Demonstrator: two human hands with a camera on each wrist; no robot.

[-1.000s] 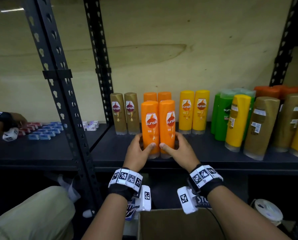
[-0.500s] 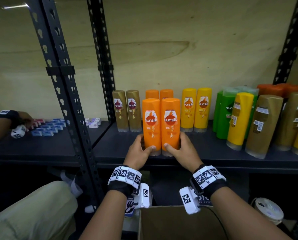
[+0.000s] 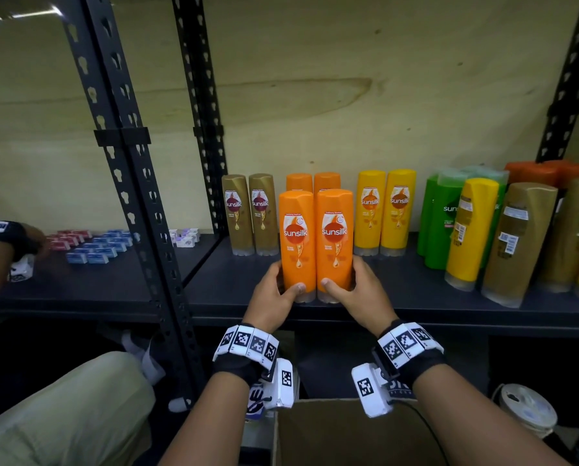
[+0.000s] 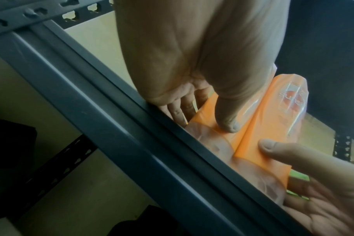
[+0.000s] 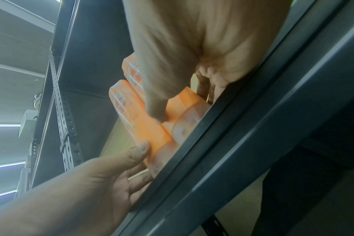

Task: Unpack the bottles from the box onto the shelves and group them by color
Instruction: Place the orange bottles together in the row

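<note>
Two orange Sunsilk bottles stand upright side by side near the front of the dark shelf (image 3: 234, 290). My left hand (image 3: 274, 290) grips the left orange bottle (image 3: 297, 243) low down, thumb on its front. My right hand (image 3: 355, 287) grips the right orange bottle (image 3: 335, 240) the same way. Both wrist views show the thumbs pressing the orange pair (image 4: 253, 127) (image 5: 144, 127) at the shelf lip. Two more orange bottles (image 3: 311, 181) stand directly behind. The cardboard box (image 3: 348, 432) lies open below.
Two gold bottles (image 3: 249, 213) stand left of the orange group, two yellow ones (image 3: 384, 210) right. Green, yellow, gold and orange bottles (image 3: 503, 230) crowd the far right. Another person's hand (image 3: 29, 237) reaches small boxes (image 3: 93, 247) on the left shelf. A shelf post (image 3: 137, 213) stands left.
Both hands have pushed the front orange pair slightly back on the shelf and squared the bottles so their labels face forward. The other person's hand has shifted over the small boxes.
</note>
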